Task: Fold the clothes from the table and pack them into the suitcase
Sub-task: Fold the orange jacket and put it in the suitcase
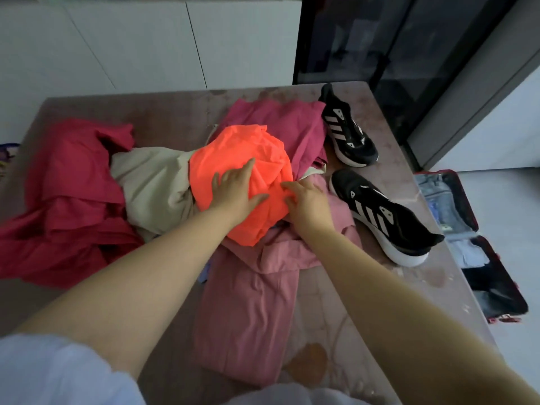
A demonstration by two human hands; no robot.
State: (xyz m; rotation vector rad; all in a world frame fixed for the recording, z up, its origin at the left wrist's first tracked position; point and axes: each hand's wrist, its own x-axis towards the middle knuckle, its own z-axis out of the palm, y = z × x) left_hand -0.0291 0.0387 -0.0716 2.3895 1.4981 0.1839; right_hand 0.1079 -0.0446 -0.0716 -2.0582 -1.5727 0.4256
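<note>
**Head view: sorting heap on the table [175, 118], read left to right.** One heap of five garments, two shoes, one suitcase and two hands are visible.

- **Well left of the left hand:** a crumpled red garment [67, 185].
- **Between it and that hand:** a beige garment [152, 185], its right end tucked under the orange garment [242, 153].
- **Left hand [236, 190]:** lies flat on top of the orange garment, fingers straight and spread, gripping nothing.
- **Right hand [306, 201]:** just beside the left hand, with its fingertips at the orange garment's right edge. Whether they pinch the cloth cannot be told.
- **Beyond both hands:** a magenta garment [286, 127], partly covered by the orange one.
- **Under the right wrist:** a pink garment [254, 302], running back toward the person.
- **Right of the right hand:** the far shoe [347, 133] and near shoe [385, 217], both black with white stripes and lying apart. The near shoe is just beside the pink garment.
- **Farther right, below the table edge:** the suitcase [493, 287] lies open on the floor, with folded denim [435, 191] in its far half.
</note>
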